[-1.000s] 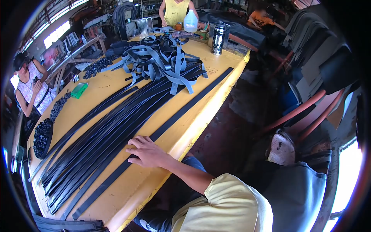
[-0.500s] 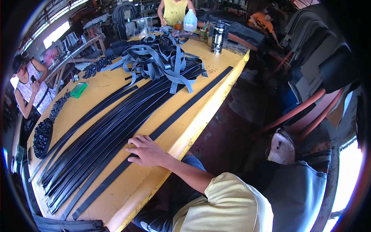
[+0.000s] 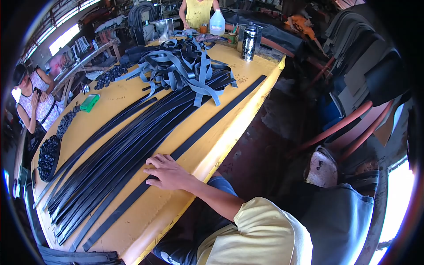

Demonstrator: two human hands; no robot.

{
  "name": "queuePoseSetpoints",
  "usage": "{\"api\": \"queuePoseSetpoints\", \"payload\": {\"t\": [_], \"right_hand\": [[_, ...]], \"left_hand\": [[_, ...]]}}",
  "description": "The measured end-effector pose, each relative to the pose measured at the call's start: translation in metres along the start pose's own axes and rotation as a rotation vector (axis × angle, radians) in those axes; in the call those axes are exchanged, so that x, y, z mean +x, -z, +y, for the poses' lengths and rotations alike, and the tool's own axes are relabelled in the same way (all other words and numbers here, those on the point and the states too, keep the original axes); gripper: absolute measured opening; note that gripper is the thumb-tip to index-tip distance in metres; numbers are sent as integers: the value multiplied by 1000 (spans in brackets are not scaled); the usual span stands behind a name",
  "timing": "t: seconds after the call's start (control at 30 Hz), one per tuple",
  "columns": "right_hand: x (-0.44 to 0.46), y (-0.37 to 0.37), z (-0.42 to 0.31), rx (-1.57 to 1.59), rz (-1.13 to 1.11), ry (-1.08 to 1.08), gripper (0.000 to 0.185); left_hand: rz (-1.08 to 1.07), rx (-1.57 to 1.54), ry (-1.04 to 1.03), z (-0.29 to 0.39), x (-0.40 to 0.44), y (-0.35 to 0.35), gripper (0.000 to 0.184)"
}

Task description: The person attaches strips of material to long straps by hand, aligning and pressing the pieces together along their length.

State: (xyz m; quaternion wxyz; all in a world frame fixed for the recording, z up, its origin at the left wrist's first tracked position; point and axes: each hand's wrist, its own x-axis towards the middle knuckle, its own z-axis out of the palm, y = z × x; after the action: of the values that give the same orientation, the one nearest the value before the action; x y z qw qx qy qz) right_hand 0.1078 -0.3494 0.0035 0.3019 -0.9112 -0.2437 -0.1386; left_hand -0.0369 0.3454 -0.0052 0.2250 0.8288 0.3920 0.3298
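My right hand (image 3: pixel 167 172) rests palm down on a single long black strap (image 3: pixel 207 126) near the table's close edge. Its fingers are bent but spread, with a gap between thumb and forefinger; they do not wrap round the strap. Beside it, to the left, lies a thick bundle of long black straps (image 3: pixel 128 152), laid side by side. A tangled heap of grey-black strips (image 3: pixel 176 66) covers the bundle's far end. My left hand is out of view.
On the yellow table (image 3: pixel 176 198) are a dark tray of small black pieces (image 3: pixel 48 159), a green box (image 3: pixel 90 103), a dark bottle (image 3: pixel 249 43) and a plastic jug (image 3: pixel 217 23). Co-workers stand left and behind. Sheets (image 3: pixel 353 57) hang at right.
My right hand and the straps have not moved. At the left, the co-worker's head and arms have shifted slightly. The person in orange at the back has moved a little.
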Motion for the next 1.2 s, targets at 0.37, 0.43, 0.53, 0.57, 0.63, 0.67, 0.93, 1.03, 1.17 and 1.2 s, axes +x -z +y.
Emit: {"api": "queuePoseSetpoints", "payload": {"t": [0.37, 0.43, 0.53, 0.57, 0.63, 0.67, 0.93, 1.03, 1.17, 1.2], "right_hand": [[-1, -4, 2, 1, 46, 22, 43], [0, -4, 2, -1, 40, 20, 43], [0, -3, 2, 3, 32, 17, 43], [0, -3, 3, 7, 28, 15, 44], [0, -5, 3, -3, 40, 22, 44], [0, -5, 3, -14, 54, 28, 44], [1, 0, 1, 2, 3, 2, 43], [1, 1, 1, 7, -8, -7, 44], [0, 3, -1, 1, -3, -7, 44], [1, 3, -1, 1, -5, -4, 44]], "left_hand": [[5, -14, 4, 3, -2, 5, 53], [6, -18, 4, 3, -3, 4, 53], [11, -23, 4, 4, -3, 7, 52], [11, -28, 4, 5, -3, 6, 52], [12, -31, 5, 4, -5, 8, 52], [6, -28, 7, 4, -6, 9, 51], [11, -53, 8, 4, -9, 13, 50], [13, -59, 8, 5, -11, 16, 49], [18, -70, 4, 7, -13, 19, 49], [20, -73, 2, 7, -15, 19, 49]]}}
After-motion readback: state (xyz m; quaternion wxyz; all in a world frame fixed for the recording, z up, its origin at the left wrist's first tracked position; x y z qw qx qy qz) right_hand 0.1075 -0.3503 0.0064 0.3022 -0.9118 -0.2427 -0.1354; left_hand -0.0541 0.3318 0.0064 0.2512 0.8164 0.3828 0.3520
